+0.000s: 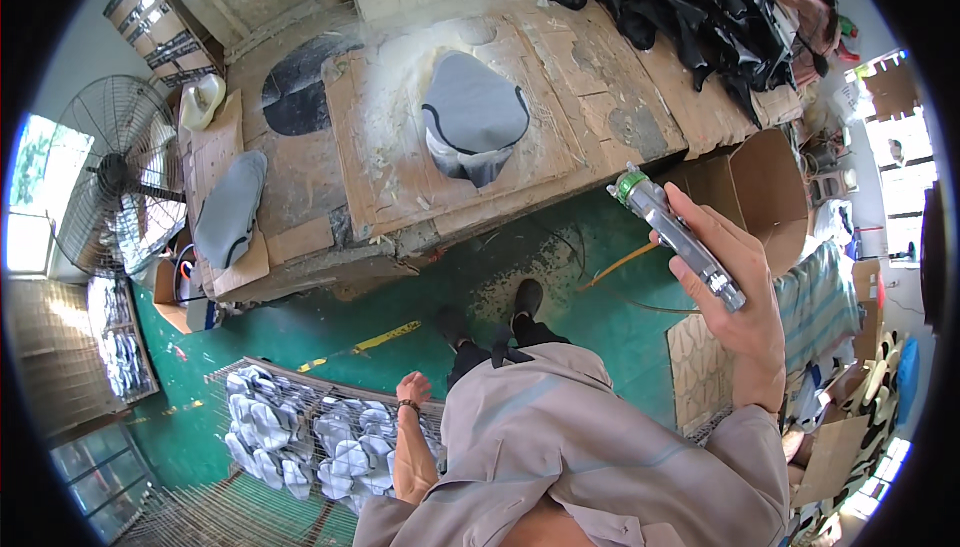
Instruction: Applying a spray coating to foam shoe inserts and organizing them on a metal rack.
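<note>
The right hand (735, 292) is wrapped around a metal spray gun (678, 235) with a green cap, held up off the near edge of the cardboard-covered workbench (620, 67). A grey seat-shaped pad (473, 112) lies on the bench's middle, ringed by pale overspray. The left hand (412, 387) hangs curled and empty beside a wire rack (300, 437). Aiming squarely at the pad would likely coat evenly.

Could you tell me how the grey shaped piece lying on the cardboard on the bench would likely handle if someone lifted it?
The grey shaped piece looks thin and fabric-like, so it would probably flop and weigh little. Its curled lower edge suggests it bends easily. The dusty cardboard beneath may let it slide.
</note>
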The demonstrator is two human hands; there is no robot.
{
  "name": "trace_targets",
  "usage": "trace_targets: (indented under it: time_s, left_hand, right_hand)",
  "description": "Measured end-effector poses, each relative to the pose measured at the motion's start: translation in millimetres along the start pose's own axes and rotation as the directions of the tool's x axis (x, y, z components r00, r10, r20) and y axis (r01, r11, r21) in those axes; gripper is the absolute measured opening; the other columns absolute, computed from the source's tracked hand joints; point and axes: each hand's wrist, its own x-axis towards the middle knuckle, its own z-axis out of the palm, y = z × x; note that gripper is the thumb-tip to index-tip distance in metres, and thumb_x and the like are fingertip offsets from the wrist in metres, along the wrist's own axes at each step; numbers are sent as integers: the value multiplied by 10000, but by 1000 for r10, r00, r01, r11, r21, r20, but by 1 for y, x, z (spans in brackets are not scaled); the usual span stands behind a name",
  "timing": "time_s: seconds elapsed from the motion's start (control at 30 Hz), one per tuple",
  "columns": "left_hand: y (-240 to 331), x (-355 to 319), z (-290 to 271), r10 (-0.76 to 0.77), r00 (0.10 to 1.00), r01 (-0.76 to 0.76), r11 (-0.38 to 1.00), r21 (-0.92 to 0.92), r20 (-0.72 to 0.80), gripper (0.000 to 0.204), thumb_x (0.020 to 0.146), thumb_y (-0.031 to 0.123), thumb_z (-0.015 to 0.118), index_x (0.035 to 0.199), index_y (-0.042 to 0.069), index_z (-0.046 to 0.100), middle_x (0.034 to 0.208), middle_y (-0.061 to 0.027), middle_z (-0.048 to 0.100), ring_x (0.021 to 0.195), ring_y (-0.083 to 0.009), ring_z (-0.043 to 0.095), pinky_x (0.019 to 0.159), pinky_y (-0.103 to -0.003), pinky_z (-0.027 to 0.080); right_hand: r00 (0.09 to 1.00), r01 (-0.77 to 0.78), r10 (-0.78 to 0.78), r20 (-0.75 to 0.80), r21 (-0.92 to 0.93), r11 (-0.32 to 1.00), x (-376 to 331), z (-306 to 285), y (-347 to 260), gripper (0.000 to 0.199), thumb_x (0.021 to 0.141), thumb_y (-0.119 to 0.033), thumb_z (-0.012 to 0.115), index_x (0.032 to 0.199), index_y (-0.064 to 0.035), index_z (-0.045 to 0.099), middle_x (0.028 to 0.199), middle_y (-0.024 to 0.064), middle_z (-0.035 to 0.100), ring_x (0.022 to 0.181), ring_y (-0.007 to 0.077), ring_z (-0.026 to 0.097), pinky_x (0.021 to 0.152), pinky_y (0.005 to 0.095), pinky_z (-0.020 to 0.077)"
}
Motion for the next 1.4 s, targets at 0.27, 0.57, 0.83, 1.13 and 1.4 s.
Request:
trace_targets:
  time_s: [0.27,0.57,0.83,1.13,1.4]
  left_hand:
    - [3,31,-48,3,999,-3,1000,0,51,426,994,266,667,1362,72,572,1109,-122,709,912,-294,709,771,-477,585]
    - [0,56,-87,34,995,-31,999,-41,90,337,974,218,678,1280,81,645,987,-77,725,785,-213,706,643,-406,589]
    - [-8,74,-96,23,994,-21,999,-24,104,376,972,251,685,1302,91,603,1004,-88,724,801,-239,713,690,-436,595]
    - [-5,52,-65,24,999,-25,1000,19,23,331,961,230,693,1252,76,653,962,-72,720,784,-214,698,659,-409,591]
    - [-8,24,-3,-8,999,8,1000,13,33,296,962,215,685,1237,107,664,975,-70,721,835,-275,705,727,-501,583]
  right_hand:
    - [998,0,-10,-64,-151,989,10,55,-62,519,943,-89,717,1432,10,569,1105,119,700,918,166,643,846,282,496]
    - [999,7,-19,-45,-244,970,-3,86,-130,536,887,1,718,1405,18,583,1129,162,703,943,231,670,863,309,512]
    - [999,48,-41,29,-322,946,-25,91,-158,606,812,48,669,1411,16,582,1107,187,702,924,287,696,850,329,528]
    - [981,90,-51,190,-203,975,-70,71,-123,742,701,76,653,1434,48,539,985,210,682,832,377,683,739,393,552]
    - [998,-25,26,57,-33,999,-121,40,-25,793,657,61,631,1444,29,541,927,191,661,801,365,672,704,392,533]
